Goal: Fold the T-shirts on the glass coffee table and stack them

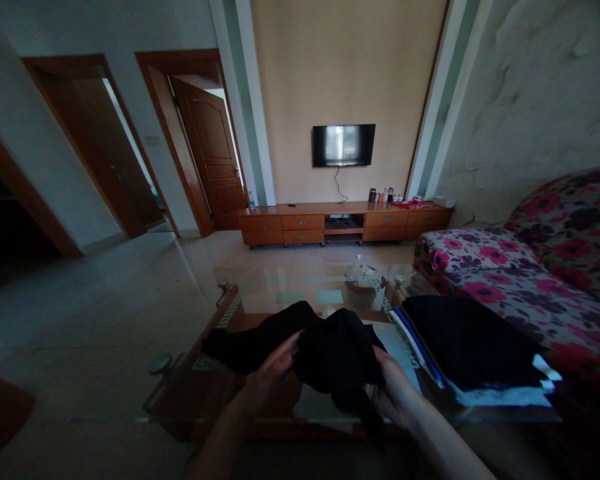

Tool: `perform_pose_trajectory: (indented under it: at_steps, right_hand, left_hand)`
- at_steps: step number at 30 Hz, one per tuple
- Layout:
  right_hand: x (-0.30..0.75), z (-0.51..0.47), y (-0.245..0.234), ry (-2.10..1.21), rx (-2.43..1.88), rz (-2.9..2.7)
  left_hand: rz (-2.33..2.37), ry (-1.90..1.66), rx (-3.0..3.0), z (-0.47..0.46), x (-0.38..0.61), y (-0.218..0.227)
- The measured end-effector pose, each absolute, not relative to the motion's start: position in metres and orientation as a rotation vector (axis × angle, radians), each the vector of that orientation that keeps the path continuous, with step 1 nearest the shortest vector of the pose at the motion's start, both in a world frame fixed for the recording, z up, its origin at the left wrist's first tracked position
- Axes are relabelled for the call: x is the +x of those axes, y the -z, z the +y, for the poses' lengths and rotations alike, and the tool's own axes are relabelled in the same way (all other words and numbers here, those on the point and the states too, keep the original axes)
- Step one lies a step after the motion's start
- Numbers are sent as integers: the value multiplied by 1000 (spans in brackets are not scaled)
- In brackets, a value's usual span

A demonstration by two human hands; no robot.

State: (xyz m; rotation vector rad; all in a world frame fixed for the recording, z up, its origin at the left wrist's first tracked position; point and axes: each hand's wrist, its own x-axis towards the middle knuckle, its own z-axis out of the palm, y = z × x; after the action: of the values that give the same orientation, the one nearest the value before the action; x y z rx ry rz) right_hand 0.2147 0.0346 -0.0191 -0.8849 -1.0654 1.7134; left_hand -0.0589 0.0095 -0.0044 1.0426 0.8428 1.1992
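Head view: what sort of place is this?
Most likely a living room in a home: there is a wall-mounted television above a long low cabinet, and a flower-patterned sofa on the right.

Dim room, floral sofa (495,267) beside a peeling wall (545,100).

From my station I find the black cloth (337,353) filling the space between the left hand (275,363) and the right hand (393,387), with a long fold jutting out ahead and left of the left one. Past that cloth I have open room over the glass tabletop (260,290). Right of the right hand, I get a short gap before the folded dark stack (473,340); beyond it, the flowered sofa (570,293) bars the way.
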Motion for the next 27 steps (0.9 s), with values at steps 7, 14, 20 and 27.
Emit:
perform_pose_trajectory:
  at_steps: [7,14,20,27]
  right_hand:
    - [200,25,-18,-1890,-595,-726]
    - [201,22,-26,-1746,-602,-1003]
    - [239,48,-17,-1180,-939,-1318]
    - [251,48,15,-1279,-1074,-1563]
  left_hand:
    - [1065,-936,1626,-22,-7,11]
    - [1146,-1300,923,-7,13,35]
    - [740,-1259,461,-1,1,-2]
    - [270,-980,459,-7,-24,3]
